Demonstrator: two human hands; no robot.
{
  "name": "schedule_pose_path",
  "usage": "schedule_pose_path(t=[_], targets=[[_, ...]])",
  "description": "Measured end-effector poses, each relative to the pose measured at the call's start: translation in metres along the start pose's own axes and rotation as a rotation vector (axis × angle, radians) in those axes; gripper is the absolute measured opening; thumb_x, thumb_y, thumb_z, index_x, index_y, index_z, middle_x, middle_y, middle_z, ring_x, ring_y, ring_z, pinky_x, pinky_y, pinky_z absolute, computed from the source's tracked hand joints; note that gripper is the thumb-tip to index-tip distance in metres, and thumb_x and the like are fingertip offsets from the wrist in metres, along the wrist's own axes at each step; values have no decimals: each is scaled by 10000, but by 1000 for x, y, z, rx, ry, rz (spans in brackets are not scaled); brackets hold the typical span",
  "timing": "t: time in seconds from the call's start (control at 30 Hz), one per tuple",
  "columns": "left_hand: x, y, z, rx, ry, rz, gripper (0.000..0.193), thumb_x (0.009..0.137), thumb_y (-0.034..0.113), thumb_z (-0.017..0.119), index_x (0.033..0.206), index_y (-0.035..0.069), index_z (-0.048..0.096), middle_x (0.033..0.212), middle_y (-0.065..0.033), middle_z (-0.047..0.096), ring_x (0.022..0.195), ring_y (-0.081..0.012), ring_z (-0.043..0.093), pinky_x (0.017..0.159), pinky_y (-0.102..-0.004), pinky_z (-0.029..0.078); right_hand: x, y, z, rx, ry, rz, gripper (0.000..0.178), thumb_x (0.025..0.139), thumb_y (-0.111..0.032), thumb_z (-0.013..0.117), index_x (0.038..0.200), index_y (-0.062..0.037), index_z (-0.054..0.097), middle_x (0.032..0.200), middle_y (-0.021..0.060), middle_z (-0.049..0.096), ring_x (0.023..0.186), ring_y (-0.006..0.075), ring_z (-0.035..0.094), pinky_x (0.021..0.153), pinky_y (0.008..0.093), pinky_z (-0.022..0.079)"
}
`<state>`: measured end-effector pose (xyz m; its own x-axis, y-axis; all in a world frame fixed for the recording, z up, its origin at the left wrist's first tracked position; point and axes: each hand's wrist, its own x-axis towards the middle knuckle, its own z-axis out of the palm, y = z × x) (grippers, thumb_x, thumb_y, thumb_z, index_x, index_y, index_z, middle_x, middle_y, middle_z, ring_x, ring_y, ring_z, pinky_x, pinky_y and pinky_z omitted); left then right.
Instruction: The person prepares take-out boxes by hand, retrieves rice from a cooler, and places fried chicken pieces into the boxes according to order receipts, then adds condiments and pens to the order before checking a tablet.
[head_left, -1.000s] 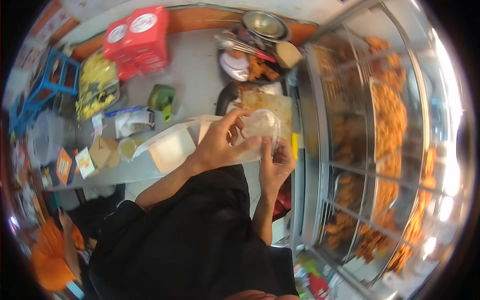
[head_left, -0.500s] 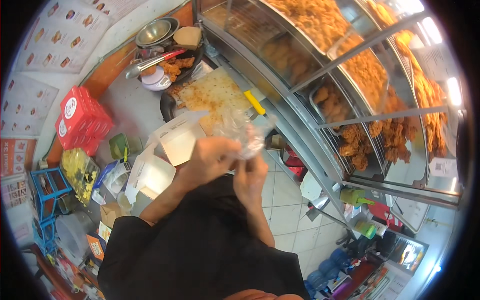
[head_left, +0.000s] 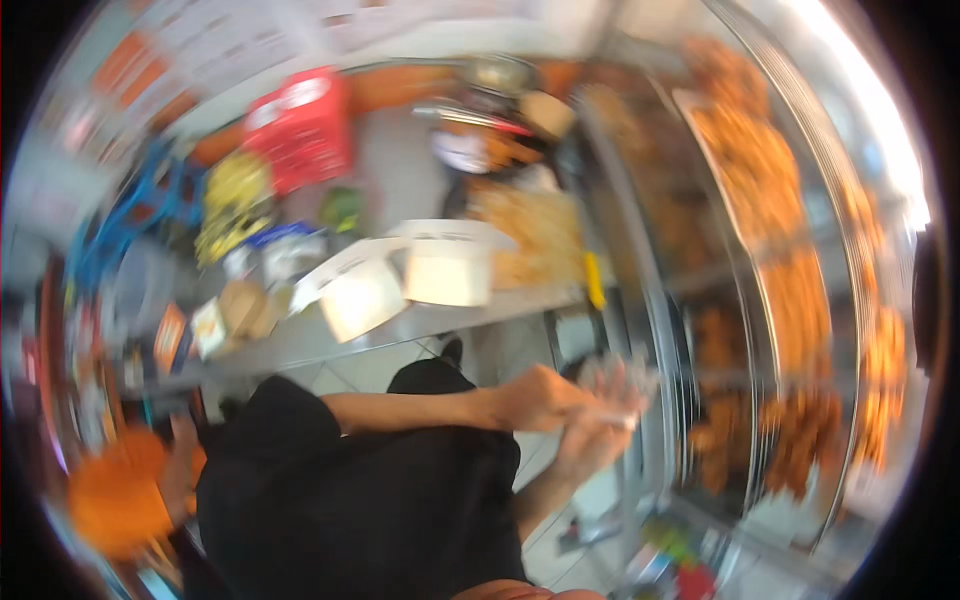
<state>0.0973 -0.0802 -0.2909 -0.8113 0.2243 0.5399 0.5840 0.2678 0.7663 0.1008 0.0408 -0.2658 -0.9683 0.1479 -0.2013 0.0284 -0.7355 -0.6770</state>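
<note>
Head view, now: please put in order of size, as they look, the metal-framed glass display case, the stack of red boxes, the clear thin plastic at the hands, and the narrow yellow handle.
1. Metal-framed glass display case
2. Stack of red boxes
3. Clear thin plastic, edges blurred
4. Narrow yellow handle

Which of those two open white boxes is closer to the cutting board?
The right box: its flap reaches the cutting board in this view, while the left box sits farther away.

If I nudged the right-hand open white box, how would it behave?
The white box seems empty and thin-walled, so it would probably slide lightly. Its wide, low shape makes tipping unlikely, though the open lid might flap.
</note>
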Motion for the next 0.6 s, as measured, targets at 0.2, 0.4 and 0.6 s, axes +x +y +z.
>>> schedule_pose_path(t=[0.2, 0.4, 0.6], targets=[[-25, 10, 8, 244, 62, -289, 190, 787, 164, 653, 957, 96, 601, 675, -133, 607, 623, -344, 612, 542, -436, 471, 26, 20, -24, -108, -84, 242, 522, 1002, -487, 395, 1237, -26, 463, 1170, 146, 518, 1073, 255, 513, 984, 431, 408], [-51, 25, -10, 102, 580, -424, 145, 857, 157, 621, 916, 83, 510, 641, -147, 579, 611, -372, 597, 541, -446, 439, -5, 51, -5, -879, -408, 115, 623, 1007, -494, 390, 1349, 25, 344, 1209, 115, 464, 1092, 186, 476, 1009, 339, 382], [-75, 40, 9, 36, 509, -578, 156, 900, 184, 590, 972, 88, 490, 660, -168, 580, 609, -382, 589, 533, -457, 412, -11, 56, -8, -590, -500, 269, 602, 1021, -463, 372, 1383, 15, 327, 1252, 100, 446, 1125, 171, 461, 1018, 324, 369]])
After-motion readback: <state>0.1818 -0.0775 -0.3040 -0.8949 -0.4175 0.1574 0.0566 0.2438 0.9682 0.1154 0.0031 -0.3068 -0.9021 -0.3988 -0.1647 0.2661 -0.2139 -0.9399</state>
